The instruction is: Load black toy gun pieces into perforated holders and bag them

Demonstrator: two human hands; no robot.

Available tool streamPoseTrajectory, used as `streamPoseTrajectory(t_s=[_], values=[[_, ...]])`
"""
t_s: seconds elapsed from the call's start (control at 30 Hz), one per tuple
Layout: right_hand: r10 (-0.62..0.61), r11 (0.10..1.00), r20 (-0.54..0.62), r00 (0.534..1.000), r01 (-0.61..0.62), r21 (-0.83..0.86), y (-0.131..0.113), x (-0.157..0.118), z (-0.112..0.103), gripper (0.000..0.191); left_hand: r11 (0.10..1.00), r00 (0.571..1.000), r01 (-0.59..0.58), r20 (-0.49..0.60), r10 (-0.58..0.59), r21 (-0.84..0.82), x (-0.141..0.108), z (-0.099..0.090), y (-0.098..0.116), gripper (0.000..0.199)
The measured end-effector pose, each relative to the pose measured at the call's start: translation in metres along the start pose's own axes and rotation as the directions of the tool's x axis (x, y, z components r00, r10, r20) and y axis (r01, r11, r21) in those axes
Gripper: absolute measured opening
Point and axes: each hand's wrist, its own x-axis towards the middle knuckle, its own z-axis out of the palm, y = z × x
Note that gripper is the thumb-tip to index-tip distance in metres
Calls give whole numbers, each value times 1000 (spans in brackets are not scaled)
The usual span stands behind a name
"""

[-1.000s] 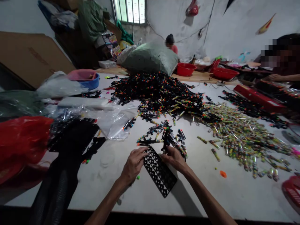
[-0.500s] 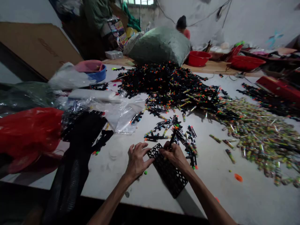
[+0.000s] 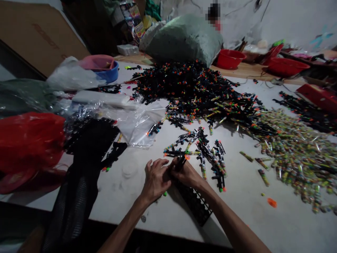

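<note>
My right hand [image 3: 186, 174] is shut around a small black plastic toy gun [image 3: 180, 163] with an orange tip. My left hand [image 3: 156, 180] sits tight against it, fingers curled toward the toy, so its grip is hidden. A black plastic lattice frame [image 3: 197, 206] lies on the white table [image 3: 121, 191] beneath my right forearm, partly covered. Just beyond my hands is a small scatter of black toy guns with candy tubes [image 3: 207, 156].
A large heap of toy guns [image 3: 189, 91] rises behind, with loose candy tubes [image 3: 297, 156] to the right. Stacked black lattice frames [image 3: 92, 135], a black mesh bag [image 3: 71, 203] and a red plastic bag [image 3: 28, 144] lie left. A person [image 3: 214, 15] sits far back.
My hands have come together around the toy gun. The lattice frame, earlier under my fingers, now lies mostly beneath my right forearm. The view has tilted and shifted slightly.
</note>
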Motion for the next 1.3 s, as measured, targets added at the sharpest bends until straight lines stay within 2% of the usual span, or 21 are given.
streamPoseTrajectory(t_s=[0.13, 0.27, 0.4, 0.5, 0.57, 0.63, 0.7, 0.77, 0.8, 0.83, 0.9, 0.93, 1.0, 1.07, 1.1, 1.13, 1.2, 1.27, 1.3], values=[[23, 999, -43, 999, -24, -31, 0, -4, 0, 21, 1000, 1000, 8, 1, -8, -1, 0, 0, 1, 29], [97, 981, -101, 990, -112, -160, -5, -8, -1, 14, 1000, 1000, 13, 1, -13, -4, 0, 1, 0, 28], [100, 920, -8, 995, -95, -381, -19, -9, 4, 16, 1000, 1000, 6, -2, -6, -7, -2, 3, -2, 29], [90, 870, 8, 996, -75, -488, -25, -9, 5, 20, 1000, 1000, -12, -18, 12, -11, -3, 4, -3, 27], [97, 877, 66, 993, -54, -477, -22, -8, -4, 17, 999, 999, -34, -37, 34, -13, -3, 4, -4, 26], [71, 878, 97, 993, -16, -479, -15, -5, -22, 19, 998, 996, -61, -62, 60, -12, -3, 5, -6, 28], [85, 798, 10, 996, -62, -599, -4, 0, -43, 23, 996, 992, -88, -93, 87, -10, -2, 6, -7, 31], [122, 638, -99, 988, -155, -754, 6, 6, -58, 26, 993, 985, -120, -124, 117, -16, -1, 8, -9, 25], [134, 566, -111, 985, -168, -807, 11, 8, -62, 28, 990, 982, -138, -135, 134, -22, 0, 8, -10, 19], [132, 524, -98, 986, -154, -838, 15, 8, -63, 29, 987, 978, -156, -143, 150, -31, 1, 9, -11, 14], [90, 533, -65, 994, -103, -840, 18, 6, -61, 27, 981, 973, -185, -150, 175, -54, 2, 10, -13, 13], [65, 576, -77, 995, -100, -811, 18, 2, -58, 24, 978, 972, -195, -149, 184, -68, 3, 11, -13, 16], [52, 735, -147, 988, -138, -664, 14, -9, -51, 15, 974, 971, -206, -144, 191, -97, 3, 12, -14, 21], [103, 918, -212, 972, -175, -356, 8, -21, -42, 9, 970, 973, -207, -130, 190, -130, 2, 12, -13, 24], [151, 968, -206, 967, -187, -168, 5, -26, -36, 7, 968, 975, -204, -121, 187, -146, 1, 11, -13, 25], [191, 981, -172, 966, -192, 8, 2, -30, -30, 7, 966, 977, -200, -111, 184, -161, 1, 10, -13, 26], [212, 948, -88, 973, -183, 260, 0, -34, -17, 7, 964, 980, -190, -94, 175, -184, 0, 7, -12, 25], [168, 928, -63, 984, -136, 348, 0, -35, -8, 8, 963, 983, -178, -83, 164, -201, 0, 5, -11, 23], [129, 940, -74, 989, -98, 327, 0, -34, -5, 9, 963, 984, -171, -77, 158, -208, -1, 4, -11, 22]])
